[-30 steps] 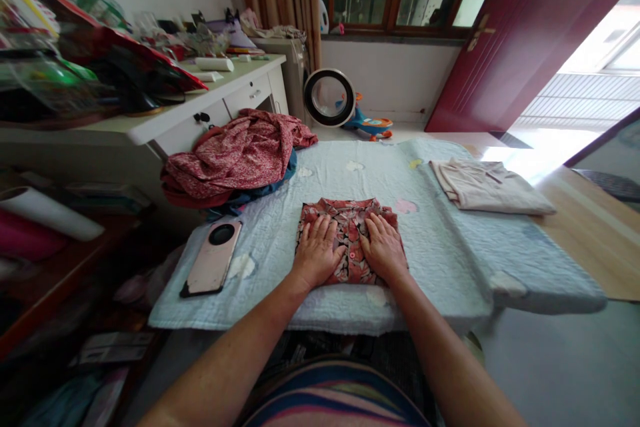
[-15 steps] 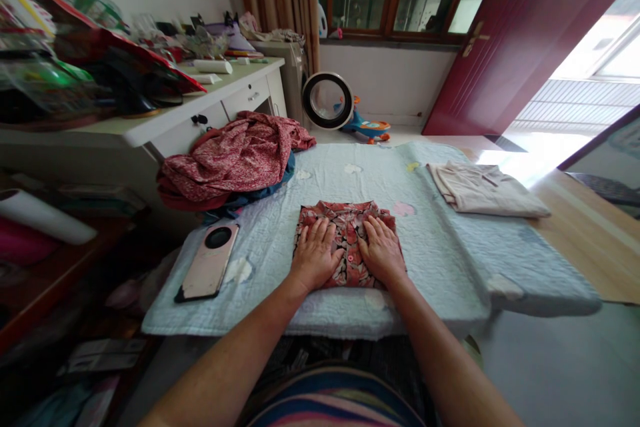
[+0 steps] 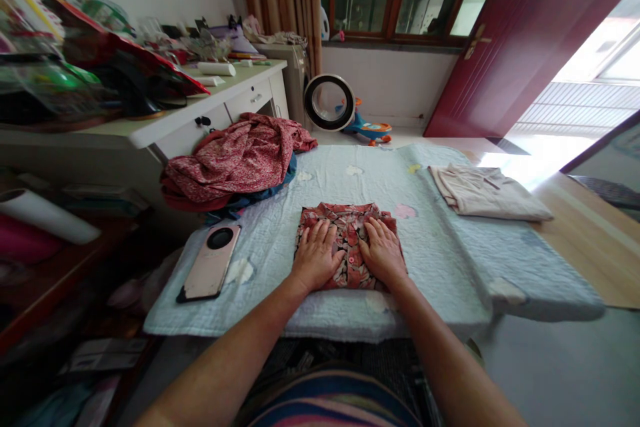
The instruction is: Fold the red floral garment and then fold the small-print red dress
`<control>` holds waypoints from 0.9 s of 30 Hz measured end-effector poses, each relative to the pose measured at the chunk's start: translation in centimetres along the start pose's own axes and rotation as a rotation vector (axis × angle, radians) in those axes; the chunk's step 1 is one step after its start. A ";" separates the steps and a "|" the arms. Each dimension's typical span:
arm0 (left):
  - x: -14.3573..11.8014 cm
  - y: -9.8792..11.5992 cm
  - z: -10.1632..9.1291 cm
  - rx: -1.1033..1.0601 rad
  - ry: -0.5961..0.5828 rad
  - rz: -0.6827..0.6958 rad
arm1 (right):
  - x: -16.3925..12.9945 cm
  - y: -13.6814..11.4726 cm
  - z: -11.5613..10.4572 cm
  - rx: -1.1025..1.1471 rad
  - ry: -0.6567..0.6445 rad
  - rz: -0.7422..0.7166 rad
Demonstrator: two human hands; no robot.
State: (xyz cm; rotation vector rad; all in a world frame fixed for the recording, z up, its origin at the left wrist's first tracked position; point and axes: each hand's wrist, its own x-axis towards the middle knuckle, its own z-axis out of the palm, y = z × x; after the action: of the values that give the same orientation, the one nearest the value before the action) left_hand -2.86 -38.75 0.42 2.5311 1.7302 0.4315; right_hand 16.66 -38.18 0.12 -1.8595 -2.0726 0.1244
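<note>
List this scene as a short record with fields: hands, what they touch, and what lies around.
left hand: flat, palm down on the folded shirt
right hand: flat on the same shirt, beside the left
surface: pale blue quilt
left of shirt: phone, camera side up
far left: loose red clothes in a heap
far right: folded beige garment
behind: white desk, cluttered

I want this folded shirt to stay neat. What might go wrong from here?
Both hands, left hand and right hand, press flat on the folded floral shirt; lifting it carelessly may undo the folds. The phone lies near the quilt's left edge, so tugging the quilt might tip it off.
</note>
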 end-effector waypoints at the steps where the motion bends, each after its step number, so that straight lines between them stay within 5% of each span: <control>1: 0.2 -0.2 -0.1 -0.017 -0.024 -0.001 | 0.2 0.2 -0.2 0.023 -0.008 -0.003; 4: 0.9 -0.9 -0.8 -0.082 -0.077 0.005 | 1.0 0.9 -1.5 0.140 -0.020 -0.064; 8: 1.8 -2.0 -1.9 -0.058 0.038 -0.022 | 1.8 1.8 -2.6 0.220 0.053 -0.123; 19: 1.9 -3.1 -0.1 0.003 -0.040 -0.084 | 1.0 2.2 0.2 0.033 0.065 -0.030; 23: 2.1 -3.6 -0.4 -0.141 -0.005 -0.074 | 1.3 2.3 -0.6 0.120 0.075 -0.052; 27: 1.7 -4.8 -1.2 -0.385 0.140 -0.162 | 1.4 3.5 -2.4 0.227 0.226 -0.024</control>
State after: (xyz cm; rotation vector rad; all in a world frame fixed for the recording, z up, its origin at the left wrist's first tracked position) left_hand -6.97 -35.48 1.02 2.1214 1.6828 0.8545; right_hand 20.61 -36.71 1.58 -1.6333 -1.8446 0.1308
